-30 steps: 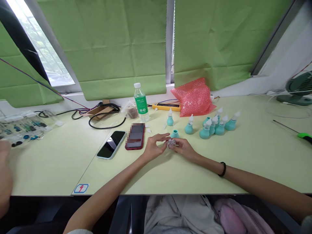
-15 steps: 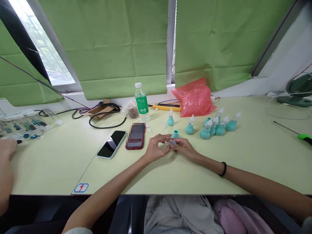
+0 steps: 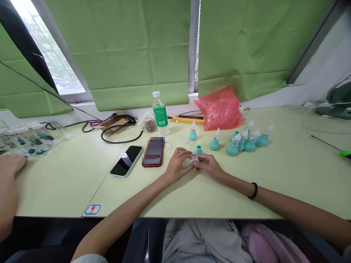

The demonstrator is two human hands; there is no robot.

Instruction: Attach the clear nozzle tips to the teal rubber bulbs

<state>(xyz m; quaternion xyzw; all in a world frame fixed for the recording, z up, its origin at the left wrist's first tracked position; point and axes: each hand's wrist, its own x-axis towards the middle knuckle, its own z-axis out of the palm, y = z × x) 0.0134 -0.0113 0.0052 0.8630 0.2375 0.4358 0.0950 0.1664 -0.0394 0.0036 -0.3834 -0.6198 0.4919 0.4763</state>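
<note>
Through my feed I'm watching the left hand [image 3: 176,167] and right hand [image 3: 211,167] pinching a small clear piece [image 3: 194,160] between them.
An open turquoise bulb [image 3: 198,149] is standing upright at 12 o'clock, just beyond the hands, the right sitting nearer; I'm not making out the piece's long axis. The piece is looking glossy, the bulb matte and rounded; cone-tipped bulbs [image 3: 232,149] are standing around 2 o'clock.

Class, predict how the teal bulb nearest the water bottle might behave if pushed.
The teal bulb might tip if nudged high, since a tall nozzle tops it. Once over, its rounded body could roll. Its matte, rubbery-looking surface suggests slight give.
</note>
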